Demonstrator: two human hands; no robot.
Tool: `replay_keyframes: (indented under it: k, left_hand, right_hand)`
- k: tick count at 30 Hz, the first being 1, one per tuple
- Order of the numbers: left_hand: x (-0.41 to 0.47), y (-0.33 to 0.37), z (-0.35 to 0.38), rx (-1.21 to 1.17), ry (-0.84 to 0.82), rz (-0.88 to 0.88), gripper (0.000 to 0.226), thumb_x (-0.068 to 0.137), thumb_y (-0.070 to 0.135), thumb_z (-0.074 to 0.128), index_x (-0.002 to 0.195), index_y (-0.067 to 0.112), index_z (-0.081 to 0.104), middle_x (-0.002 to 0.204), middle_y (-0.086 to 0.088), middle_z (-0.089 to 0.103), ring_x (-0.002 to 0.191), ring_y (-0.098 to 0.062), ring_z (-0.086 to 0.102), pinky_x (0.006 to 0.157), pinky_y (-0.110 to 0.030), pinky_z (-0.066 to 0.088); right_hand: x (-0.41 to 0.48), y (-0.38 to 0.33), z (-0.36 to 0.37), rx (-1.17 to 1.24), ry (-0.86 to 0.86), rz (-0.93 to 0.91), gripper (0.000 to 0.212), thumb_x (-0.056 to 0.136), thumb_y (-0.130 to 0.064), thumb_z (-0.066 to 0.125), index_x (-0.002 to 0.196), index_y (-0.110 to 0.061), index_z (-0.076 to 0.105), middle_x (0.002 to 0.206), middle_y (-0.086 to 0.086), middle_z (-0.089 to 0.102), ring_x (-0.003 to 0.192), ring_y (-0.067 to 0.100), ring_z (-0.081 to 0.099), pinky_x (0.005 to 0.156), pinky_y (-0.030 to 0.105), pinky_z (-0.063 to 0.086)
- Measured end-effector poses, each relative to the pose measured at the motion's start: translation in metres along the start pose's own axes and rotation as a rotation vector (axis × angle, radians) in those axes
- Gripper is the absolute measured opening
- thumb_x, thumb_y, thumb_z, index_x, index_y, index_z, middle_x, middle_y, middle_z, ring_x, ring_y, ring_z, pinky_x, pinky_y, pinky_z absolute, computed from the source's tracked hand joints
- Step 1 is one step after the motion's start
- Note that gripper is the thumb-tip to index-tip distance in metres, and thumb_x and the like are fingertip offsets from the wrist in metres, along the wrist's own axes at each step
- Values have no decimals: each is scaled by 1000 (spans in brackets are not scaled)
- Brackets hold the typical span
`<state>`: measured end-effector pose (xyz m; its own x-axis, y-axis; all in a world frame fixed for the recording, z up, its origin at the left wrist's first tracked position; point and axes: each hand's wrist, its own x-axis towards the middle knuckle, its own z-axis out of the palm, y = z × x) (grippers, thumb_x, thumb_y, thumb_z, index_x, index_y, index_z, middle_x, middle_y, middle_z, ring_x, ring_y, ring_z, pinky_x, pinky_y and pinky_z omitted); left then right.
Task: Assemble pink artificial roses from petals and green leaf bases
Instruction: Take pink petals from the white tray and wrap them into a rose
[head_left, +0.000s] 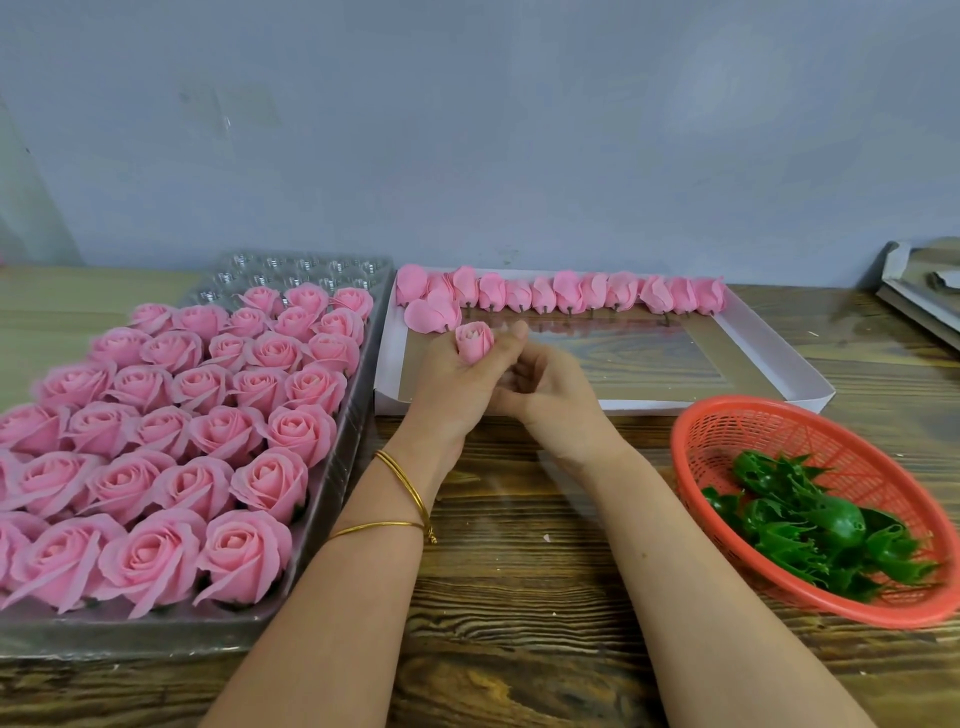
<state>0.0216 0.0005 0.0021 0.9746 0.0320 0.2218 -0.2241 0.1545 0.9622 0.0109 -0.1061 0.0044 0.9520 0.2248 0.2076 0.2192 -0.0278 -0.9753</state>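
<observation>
Everything here sits around the shallow white box in the middle of the wooden table. Just over its near-left corner the person's left hand grips a small pink rosebud, fingers curled round its lower half so the tip points up and away. The right hand is pressed up against the left, its fingers curled inward; from where I stand I can't tell whether they pinch anything, since the left hand hides that spot. Two gold bangles ring the left wrist.

Along the box's far edge runs a row of pink buds lying side by side, short stems pointing toward the person. A few loose petals lie in the box's far-left corner. Directly left of the box, touching its side, is a clear plastic tray packed with finished pink roses in rows, with only its far cells unfilled. Off the box's near-right corner sits a red basket holding green leaf bases. Far right of the box, cardboard sheets lie stacked.
</observation>
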Motion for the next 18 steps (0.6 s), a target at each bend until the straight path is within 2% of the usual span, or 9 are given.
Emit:
replay_keyframes:
  k: [4,6,7,9,11,13,14,18]
  left_hand:
    - [0,0,-1,31,-7,-17,24,89,28,69,78,6,67,63,5,65,65,-6,65,58,-19,52]
    - [1,-1,-2,49,6,-13,30,88,31,69,78,3,67,62,5,63,66,-7,64,61,-24,53]
    - [1,-1,-2,50,19,-10,35,88,33,69,82,-2,66,63,2,62,67,-10,63,64,-28,55]
    - [1,-2,-1,57,36,-3,39,88,35,68,83,-4,64,64,-6,61,69,-15,63,69,-37,56]
    - [1,-2,1,62,59,2,32,89,33,67,75,5,62,60,-3,59,64,-13,60,65,-34,55]
    - [1,-2,3,67,82,3,28,91,31,66,69,13,61,55,6,56,59,-7,57,60,-26,53]
    - [1,-3,4,69,88,-3,28,91,31,65,68,16,62,56,7,57,59,-7,58,61,-27,53]
    - [2,-3,4,50,84,-30,27,90,33,66,75,10,67,70,-7,65,71,-19,64,75,-44,56]
  right_hand:
    - [-2,-1,-3,-17,-47,13,32,83,13,64,114,6,63,111,30,66,108,39,64,100,48,51]
    - [-2,-1,-3,-25,-47,20,28,84,12,64,112,7,63,110,31,65,109,41,63,100,51,49]
    - [-2,-1,-3,-22,-46,24,29,84,13,64,112,6,64,108,29,67,106,38,65,100,49,51]
    - [-1,-2,-2,-13,-37,34,35,79,15,64,111,0,65,94,13,71,93,23,69,92,37,55]
    - [-1,-3,0,-22,-15,28,43,76,16,65,113,-6,65,89,5,68,85,15,64,86,34,53]
    - [0,-1,1,-40,23,16,42,75,16,69,111,-5,63,91,9,65,86,17,62,86,37,52]
    - [0,0,2,-40,43,10,41,75,15,71,110,-4,62,91,10,64,86,17,61,87,38,52]
    - [1,3,5,-9,93,17,42,74,17,70,112,5,59,102,30,66,89,25,60,93,51,50]
